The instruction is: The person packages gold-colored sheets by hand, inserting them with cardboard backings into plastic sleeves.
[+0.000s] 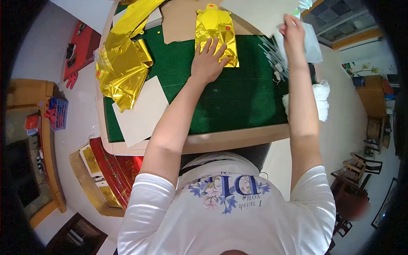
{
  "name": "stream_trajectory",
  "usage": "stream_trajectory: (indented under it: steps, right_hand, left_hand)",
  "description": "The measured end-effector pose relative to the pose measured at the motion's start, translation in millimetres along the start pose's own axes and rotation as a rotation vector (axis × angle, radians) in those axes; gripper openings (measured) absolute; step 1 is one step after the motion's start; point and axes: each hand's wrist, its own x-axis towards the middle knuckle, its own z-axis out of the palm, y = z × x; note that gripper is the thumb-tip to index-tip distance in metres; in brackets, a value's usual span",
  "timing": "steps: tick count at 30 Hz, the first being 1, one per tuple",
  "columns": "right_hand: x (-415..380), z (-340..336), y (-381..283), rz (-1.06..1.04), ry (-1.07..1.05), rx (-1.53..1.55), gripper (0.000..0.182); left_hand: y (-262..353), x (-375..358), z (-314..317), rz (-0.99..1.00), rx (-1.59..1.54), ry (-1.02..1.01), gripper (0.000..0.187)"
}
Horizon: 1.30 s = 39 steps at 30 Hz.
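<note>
Two hands (208,61) (292,29); at least two gold foil pieces (216,32) (123,70); one green mat (238,102).

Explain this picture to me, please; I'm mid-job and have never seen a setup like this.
There is no machine here: a person works with two bare hands, and the single picture comes from a camera worn on their head, looking down. The left hand lies flat, fingers spread, on a gold foil piece. The right hand is raised with fingers curled, near white plastic; I cannot tell whether it holds anything. On the green surface, more crumpled gold foil lies to the left, partly over a pale card. Thin pale sticks lie at the right.
</note>
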Motion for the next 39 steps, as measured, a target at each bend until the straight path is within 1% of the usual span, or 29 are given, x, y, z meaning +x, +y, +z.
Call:
stream_trajectory:
  steps: [1,2,3,5,6,7,8,9,11,13,15,16,18,19,20,21,22,24,25,26,28,29,30,32,33,34,36,38,39]
  right_hand:
    - [-1.1,-17.8,-12.3,0.079,-0.106,0.084,0.012]
    - [-11.4,-38.9,-29.4,0.215,-0.352,0.079,0.011]
    - [-23.4,-52.7,-29.9,0.305,-0.381,-0.019,0.011]
    - [-70.8,-79.5,-23.3,0.489,-0.605,-0.122,0.012]
    - [-98.9,-76.7,-34.6,0.652,-0.731,-0.226,0.011]
    - [-125.2,-70.4,-37.8,0.706,-0.768,-0.315,0.008]
    - [-144.3,-74.7,-29.5,0.806,-0.756,-0.286,0.007]
    - [-158.3,-73.7,-21.0,0.830,-0.730,-0.394,0.008]
    - [-177.0,-75.3,3.4,0.804,-0.720,-0.469,0.011]
    - [-186.8,-63.5,11.5,0.783,-0.704,-0.496,0.013]
    - [-182.1,-44.3,12.7,0.487,-0.592,-0.878,0.016]
    - [-176.7,-34.7,16.5,0.487,-0.583,-0.874,0.016]
    - [-158.1,-18.6,25.9,0.095,-0.443,-0.855,0.018]
    - [-148.5,-16.8,32.3,0.093,-0.434,-0.851,0.018]
    - [-139.4,-15.2,40.5,0.128,-0.492,-0.876,0.017]
    - [-134.8,-9.7,39.6,0.160,-0.551,-0.899,0.017]
    - [-136.3,-9.7,36.6,0.157,-0.548,-0.895,0.017]
    - [-142.7,-14.3,27.4,0.227,-0.567,-1.050,0.017]
    - [-143.9,-24.7,35.6,0.162,-0.537,-1.098,0.020]
    - [-146.1,-31.9,36.2,0.163,-0.539,-1.103,0.020]
    - [-158.7,-34.7,19.7,0.393,-0.359,-0.898,0.020]
    - [-161.9,-43.6,28.0,0.279,-0.374,-0.971,0.027]
    - [-166.0,-44.0,23.3,0.286,-0.373,-0.972,0.027]
    - [-172.8,-43.5,11.0,0.353,-0.582,-1.186,0.030]
    - [-174.2,-46.4,17.3,0.414,-0.624,-1.158,0.029]
    - [-179.3,-47.7,24.0,0.419,-0.623,-1.157,0.029]
    - [-193.5,-44.2,33.8,0.286,-0.600,-1.115,0.028]
    - [-205.6,-28.7,34.0,0.247,-0.600,-1.029,0.028]
    - [-206.1,-23.6,35.4,0.211,-0.583,-1.007,0.025]
  left_hand:
    - [0.2,0.6,0.1,0.000,0.006,-0.006,0.056]
    - [0.4,0.7,0.6,-0.001,0.011,-0.013,0.056]
    - [-0.5,-0.1,-2.3,-0.006,0.007,-0.011,0.056]
    - [-3.0,-0.4,-12.1,-0.035,-0.213,-0.091,0.056]
    - [-2.2,-0.1,-9.9,-0.037,-0.215,-0.088,0.056]
    - [-0.3,0.0,-5.3,-0.029,-0.111,-0.063,0.056]
    - [1.4,0.3,-2.2,-0.020,-0.006,-0.039,0.056]
    - [1.0,0.6,-1.0,-0.016,0.014,-0.041,0.056]
    - [2.0,0.3,-3.5,-0.014,0.036,-0.048,0.056]
    - [2.1,0.6,-4.8,-0.010,0.057,-0.056,0.055]
    - [1.6,1.0,-4.4,-0.005,0.066,-0.053,0.055]
    - [1.4,0.9,-1.9,-0.009,0.068,-0.049,0.054]
    - [-0.1,1.3,0.8,0.014,0.060,-0.015,0.054]
    - [-0.3,1.6,0.7,0.018,0.076,-0.013,0.053]
    - [-0.4,2.2,0.6,0.021,0.091,-0.011,0.053]
    - [0.3,0.8,-0.9,0.021,0.042,0.007,0.052]
    - [-0.6,1.0,-2.4,0.024,0.047,0.009,0.052]
    - [0.2,1.0,-3.0,0.010,0.044,-0.031,0.052]
    - [1.2,1.8,-2.7,0.010,0.039,-0.030,0.052]
    - [0.5,2.1,-2.4,0.002,0.023,-0.050,0.053]
    - [-1.3,1.9,-1.7,-0.010,0.006,-0.075,0.053]
    - [-1.6,2.1,-1.0,-0.008,0.006,-0.065,0.053]
    - [-0.8,1.7,-1.1,-0.005,0.005,-0.058,0.053]
    - [-0.6,1.6,-1.6,0.004,0.010,-0.057,0.052]
    - [-1.2,1.2,-0.6,0.008,0.017,-0.050,0.052]
    - [-1.8,0.9,0.3,0.009,0.016,-0.055,0.052]
    - [-2.7,1.2,2.3,0.017,0.043,-0.036,0.052]
    - [-1.6,1.2,2.4,0.028,0.050,-0.029,0.051]
    - [-1.3,1.3,2.4,0.024,0.051,-0.030,0.051]
